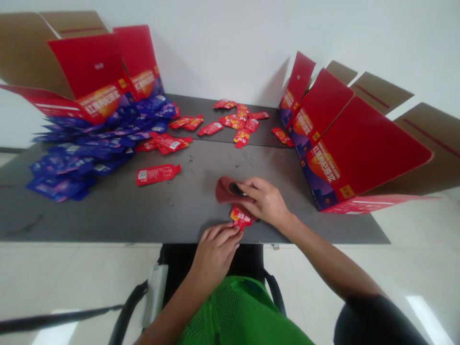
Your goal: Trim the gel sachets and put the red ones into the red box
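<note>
Near the front edge of the table, a small red and orange sachet [241, 217] lies with its spout end toward me. My left hand [220, 242] has its fingers together on that end, pressing it against the tabletop. My right hand [264, 200] is closed around a dull-red, cloth-like pad [225, 190] with a black part [236, 188] on top. The pad hovers over or rests on the sachet's far end; which of the two I cannot tell. Left of my hands a single red sachet [158, 174] lies flat.
A heap of blue packets [82, 148] covers the table's left side, before an open red carton [89, 72]. More red sachets [241, 122] lie scattered at the back. Open red cartons [366, 153] line the right side. A white wall [223, 48] stands behind the grey table [108, 215].
</note>
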### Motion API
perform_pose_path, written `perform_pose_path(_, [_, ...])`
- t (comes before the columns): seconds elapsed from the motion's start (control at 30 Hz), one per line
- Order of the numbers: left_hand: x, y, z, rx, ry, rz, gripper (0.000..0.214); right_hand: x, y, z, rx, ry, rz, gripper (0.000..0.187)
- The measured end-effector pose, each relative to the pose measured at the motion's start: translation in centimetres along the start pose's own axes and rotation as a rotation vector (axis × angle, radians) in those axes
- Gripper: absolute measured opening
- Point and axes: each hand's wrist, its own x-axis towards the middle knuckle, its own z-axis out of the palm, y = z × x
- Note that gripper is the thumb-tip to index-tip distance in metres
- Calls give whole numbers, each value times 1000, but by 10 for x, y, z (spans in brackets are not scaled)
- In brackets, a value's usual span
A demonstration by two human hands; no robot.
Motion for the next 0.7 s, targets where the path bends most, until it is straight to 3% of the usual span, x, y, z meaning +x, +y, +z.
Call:
perform_pose_path(0.07, [1, 1, -2, 9, -12, -15, 29, -12, -18, 7, 37, -101, -77, 34])
perform_pose_path(0.13, [2, 1, -3, 10, -22, -15, 29, -16, -18, 16, 59, -137, -79, 32])
perform_pose_path(0.27, [4, 2, -5, -1, -18, 0, 29, 0, 27, 23, -11, -98, 46, 33])
perform_pose_path(0.33, [5, 3, -5, -3, -13, -12, 28, 13, 51, 17, -88, -88, 82, 33])
perform_pose_path(0.4, [4, 2, -4, -4, -12, -22, 27, 20, 59, 8, -133, -53, 107, 33])
perform_pose_path(0.53, [4, 2, -3, -7, -12, -27, 27, 8, 23, -4, -26, 28, 63, 35])
perform_pose_path(0.63, [5, 3, -4, -2, -7, -33, 25, -13, -11, 2, 46, -63, -65, 35])
perform_pose_path(0.7, [6, 3, -5, -1, -10, -37, 24, -20, -15, 10, 72, -99, -101, 33])
